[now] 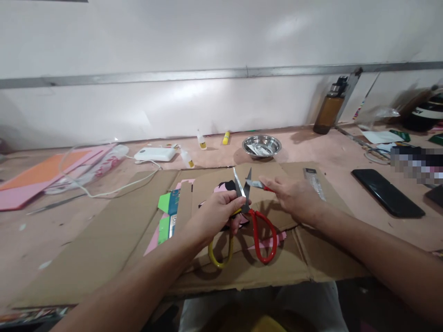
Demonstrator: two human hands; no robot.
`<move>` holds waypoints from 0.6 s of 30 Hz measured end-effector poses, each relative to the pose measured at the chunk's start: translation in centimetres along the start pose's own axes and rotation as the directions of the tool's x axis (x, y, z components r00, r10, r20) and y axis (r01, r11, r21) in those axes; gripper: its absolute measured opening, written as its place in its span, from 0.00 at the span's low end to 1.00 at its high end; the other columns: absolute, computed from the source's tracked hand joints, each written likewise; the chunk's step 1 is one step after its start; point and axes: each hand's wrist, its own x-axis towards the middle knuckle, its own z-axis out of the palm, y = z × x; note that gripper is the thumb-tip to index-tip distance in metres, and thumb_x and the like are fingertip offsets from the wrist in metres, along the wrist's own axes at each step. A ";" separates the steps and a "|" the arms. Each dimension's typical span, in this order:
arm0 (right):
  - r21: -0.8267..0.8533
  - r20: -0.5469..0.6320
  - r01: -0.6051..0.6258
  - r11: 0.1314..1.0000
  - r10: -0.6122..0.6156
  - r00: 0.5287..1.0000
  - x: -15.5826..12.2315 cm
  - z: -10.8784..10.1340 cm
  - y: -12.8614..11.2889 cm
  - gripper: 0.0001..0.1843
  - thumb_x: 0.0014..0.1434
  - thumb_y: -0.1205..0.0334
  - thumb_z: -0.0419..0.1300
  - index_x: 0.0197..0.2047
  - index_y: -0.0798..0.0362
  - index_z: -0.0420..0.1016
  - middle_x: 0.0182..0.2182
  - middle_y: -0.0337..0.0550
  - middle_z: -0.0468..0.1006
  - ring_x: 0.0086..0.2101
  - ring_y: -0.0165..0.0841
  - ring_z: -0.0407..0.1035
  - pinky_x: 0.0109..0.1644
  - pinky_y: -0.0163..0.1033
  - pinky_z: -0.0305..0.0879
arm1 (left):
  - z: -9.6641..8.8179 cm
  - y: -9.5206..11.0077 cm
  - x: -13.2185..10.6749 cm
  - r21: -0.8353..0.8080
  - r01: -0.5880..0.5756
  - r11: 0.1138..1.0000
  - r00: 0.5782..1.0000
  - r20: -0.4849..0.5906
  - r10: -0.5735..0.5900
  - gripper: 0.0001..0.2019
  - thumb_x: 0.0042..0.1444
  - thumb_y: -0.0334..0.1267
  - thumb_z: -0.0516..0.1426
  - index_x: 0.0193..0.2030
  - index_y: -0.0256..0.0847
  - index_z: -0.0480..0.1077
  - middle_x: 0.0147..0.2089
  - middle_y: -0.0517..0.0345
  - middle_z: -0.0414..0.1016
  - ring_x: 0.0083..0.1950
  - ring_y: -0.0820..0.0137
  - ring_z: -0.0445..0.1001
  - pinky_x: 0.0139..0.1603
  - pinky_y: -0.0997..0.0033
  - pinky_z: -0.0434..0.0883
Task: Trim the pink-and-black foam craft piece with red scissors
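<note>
My left hand [219, 212] is closed around the pivot area of a pair of scissors [255, 226], one handle loop yellow and the other red. The scissor blades point away from me and stand apart. In my right hand [296, 196] is a small knife [256, 184] with a red grip. Its blade points left and meets or overlaps one scissor blade; actual contact is hard to make out. Beneath my left hand lie black-and-pink cut pieces [226, 186], partly hidden. A pink scrap [270, 241] rests near the red loop on the cardboard sheet [100, 244].
A steel bowl [261, 156] with small items stands behind the cardboard. Nearby are small glue bottles [201, 140], a yellow tube [226, 138] and a white power bank [155, 154] with a cable. Right lie a phone [387, 192] and blade pack [313, 182]; an amber bottle [327, 113] stands behind.
</note>
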 end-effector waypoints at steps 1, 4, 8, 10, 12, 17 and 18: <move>0.009 0.011 0.021 1.000 -0.021 1.000 0.0 0.0 0.0 0.31 0.59 0.70 0.57 0.65 0.46 0.63 0.41 0.46 0.81 0.33 0.37 0.73 0.28 0.37 0.49 | 0.0 0.0 0.0 0.001 -0.003 1.000 1.000 0.001 0.003 0.11 0.58 0.42 0.56 0.27 0.40 0.66 0.15 0.65 0.64 0.16 0.76 0.62 0.19 0.77 0.61; -0.016 -0.011 -0.023 1.000 0.023 1.000 0.0 -0.1 0.1 0.30 0.59 0.70 0.56 0.64 0.46 0.65 0.40 0.45 0.81 0.31 0.36 0.72 0.27 0.37 0.48 | 0.0 -0.1 0.1 0.005 -0.005 1.000 1.000 0.018 0.004 0.11 0.59 0.43 0.55 0.28 0.41 0.65 0.15 0.66 0.64 0.16 0.75 0.61 0.19 0.76 0.62; -0.015 -0.019 -0.054 0.998 0.054 0.998 0.0 -0.3 -0.1 0.29 0.60 0.69 0.55 0.65 0.45 0.65 0.41 0.46 0.81 0.32 0.36 0.73 0.27 0.37 0.48 | 0.0 0.0 0.0 0.016 0.007 1.000 1.000 0.020 -0.007 0.12 0.60 0.43 0.54 0.28 0.40 0.65 0.14 0.66 0.65 0.16 0.75 0.63 0.19 0.77 0.63; 0.038 0.039 0.012 0.999 -0.014 0.999 -0.1 -0.4 -0.3 0.28 0.60 0.68 0.57 0.64 0.45 0.66 0.41 0.45 0.81 0.35 0.37 0.74 0.28 0.36 0.50 | 0.0 0.0 0.0 0.031 0.001 1.000 1.000 0.003 -0.002 0.12 0.59 0.43 0.54 0.27 0.40 0.64 0.14 0.65 0.65 0.16 0.76 0.63 0.19 0.77 0.62; 0.032 0.045 -0.035 0.999 0.033 0.998 -0.1 -0.4 -0.5 0.27 0.61 0.68 0.57 0.63 0.45 0.66 0.43 0.46 0.81 0.34 0.38 0.74 0.27 0.36 0.49 | 0.0 0.1 -0.1 0.043 -0.008 0.999 1.000 0.004 0.007 0.12 0.60 0.42 0.54 0.27 0.40 0.64 0.14 0.65 0.65 0.16 0.76 0.63 0.19 0.77 0.62; 0.138 0.051 -0.004 0.990 -0.003 0.999 -0.3 -0.4 -0.7 0.25 0.61 0.69 0.57 0.61 0.45 0.68 0.43 0.46 0.81 0.35 0.37 0.74 0.30 0.35 0.53 | -0.1 0.0 0.1 0.078 -0.018 0.997 1.000 -0.006 0.019 0.12 0.60 0.42 0.53 0.27 0.40 0.64 0.14 0.65 0.66 0.16 0.76 0.64 0.19 0.77 0.62; 0.158 0.057 0.008 0.987 -0.018 0.998 -0.3 -0.4 -0.7 0.25 0.61 0.69 0.57 0.61 0.45 0.69 0.42 0.45 0.81 0.36 0.37 0.74 0.30 0.35 0.53 | -0.1 -0.1 0.2 0.080 -0.021 0.997 1.000 -0.004 0.021 0.12 0.60 0.42 0.54 0.27 0.40 0.64 0.14 0.65 0.66 0.16 0.76 0.64 0.19 0.77 0.63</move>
